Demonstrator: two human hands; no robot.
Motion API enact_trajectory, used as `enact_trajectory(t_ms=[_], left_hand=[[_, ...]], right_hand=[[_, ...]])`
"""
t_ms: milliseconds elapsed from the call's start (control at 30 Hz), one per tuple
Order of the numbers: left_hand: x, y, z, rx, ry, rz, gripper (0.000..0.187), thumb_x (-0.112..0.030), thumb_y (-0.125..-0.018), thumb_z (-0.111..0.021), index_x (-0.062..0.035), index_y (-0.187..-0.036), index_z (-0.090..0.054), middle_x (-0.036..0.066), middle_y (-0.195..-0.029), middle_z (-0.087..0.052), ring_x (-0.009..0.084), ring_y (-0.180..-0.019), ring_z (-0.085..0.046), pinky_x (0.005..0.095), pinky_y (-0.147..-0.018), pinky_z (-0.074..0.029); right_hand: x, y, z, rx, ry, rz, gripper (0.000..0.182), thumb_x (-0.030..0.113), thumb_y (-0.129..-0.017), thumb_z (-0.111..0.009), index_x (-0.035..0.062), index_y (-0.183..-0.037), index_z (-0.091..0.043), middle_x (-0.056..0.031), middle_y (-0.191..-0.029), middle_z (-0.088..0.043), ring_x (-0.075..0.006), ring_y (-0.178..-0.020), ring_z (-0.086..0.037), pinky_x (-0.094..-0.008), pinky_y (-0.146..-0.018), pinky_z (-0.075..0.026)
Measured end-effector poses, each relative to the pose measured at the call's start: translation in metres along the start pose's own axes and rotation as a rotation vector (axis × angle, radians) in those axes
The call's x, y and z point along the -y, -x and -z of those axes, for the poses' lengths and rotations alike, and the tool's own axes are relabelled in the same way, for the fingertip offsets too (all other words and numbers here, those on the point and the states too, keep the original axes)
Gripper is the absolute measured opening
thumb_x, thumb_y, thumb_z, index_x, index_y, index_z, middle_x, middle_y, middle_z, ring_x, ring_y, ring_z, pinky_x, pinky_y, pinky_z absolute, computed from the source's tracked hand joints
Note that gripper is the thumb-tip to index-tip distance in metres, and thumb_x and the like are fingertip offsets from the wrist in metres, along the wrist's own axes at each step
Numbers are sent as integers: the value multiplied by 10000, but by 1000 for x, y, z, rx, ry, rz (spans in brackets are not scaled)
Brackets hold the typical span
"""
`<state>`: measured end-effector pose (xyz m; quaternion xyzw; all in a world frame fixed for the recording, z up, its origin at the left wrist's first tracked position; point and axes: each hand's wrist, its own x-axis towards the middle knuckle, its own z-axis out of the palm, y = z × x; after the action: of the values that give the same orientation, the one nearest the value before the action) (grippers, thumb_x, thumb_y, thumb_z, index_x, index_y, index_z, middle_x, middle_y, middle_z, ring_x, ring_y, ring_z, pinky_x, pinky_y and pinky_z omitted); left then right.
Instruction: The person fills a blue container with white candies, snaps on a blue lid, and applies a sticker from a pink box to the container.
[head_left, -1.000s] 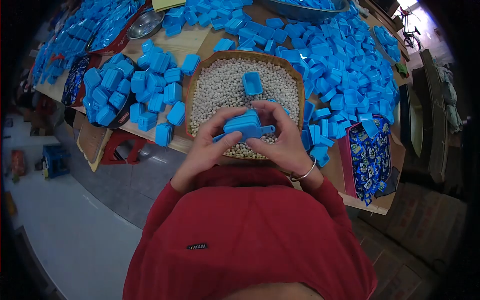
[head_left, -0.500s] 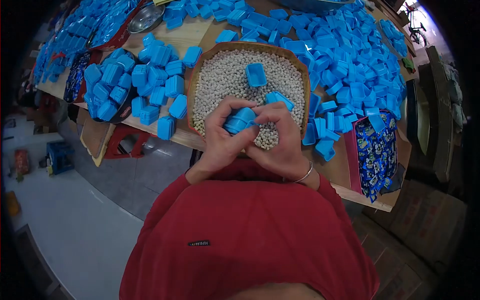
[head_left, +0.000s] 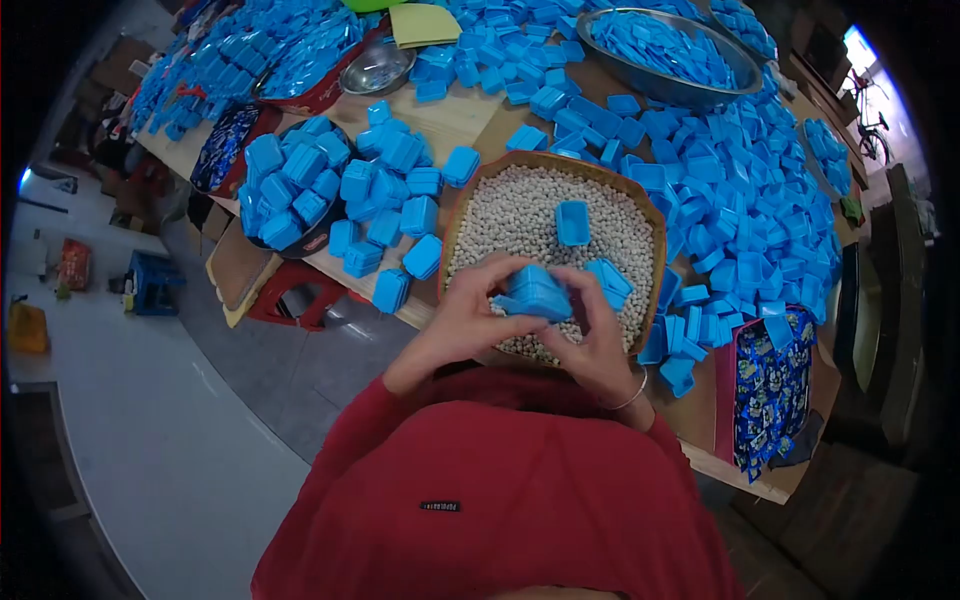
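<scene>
Head view: blue box (head_left: 538,292) between left fingers (head_left: 505,328) and right fingers (head_left: 590,292), both pinching it, above pellets (head_left: 510,215).

No legible text, the lettered black label (head_left: 440,506) on the red shirt (head_left: 520,465) too blurred.

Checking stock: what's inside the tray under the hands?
White pellets, an open blue container and another blue piece. The hands and held blue box cover part of the tray; anything buried is hidden.
</scene>
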<state>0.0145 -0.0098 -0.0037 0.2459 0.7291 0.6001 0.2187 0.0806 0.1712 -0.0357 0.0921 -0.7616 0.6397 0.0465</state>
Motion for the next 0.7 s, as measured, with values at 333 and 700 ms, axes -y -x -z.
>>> enact_trajectory(t_ms=[333, 700], left_hand=[[33, 5, -13, -220, -462, -187, 452, -189, -698, -790, -15, -1072, -604, 116, -1010, -571, 251, -955, -581, 365, -801, -459], [45, 5, -12, -11, -152, -229, 416, -202, -802, -704, -38, -1154, -553, 124, -974, -487, 272, -920, -521, 375, -775, -426]], right_hand=[[5, -6, 10, 53, 234, 75, 404, 67, -744, -732, 22, -1098, -543, -122, -1000, -594, -248, -891, -602, -329, -777, -482], [28, -6, 3, -21, 448, 209, 169, -9, -781, -671, 29, -945, -666, -89, -739, -569, -224, -675, -598, -303, -569, -465]])
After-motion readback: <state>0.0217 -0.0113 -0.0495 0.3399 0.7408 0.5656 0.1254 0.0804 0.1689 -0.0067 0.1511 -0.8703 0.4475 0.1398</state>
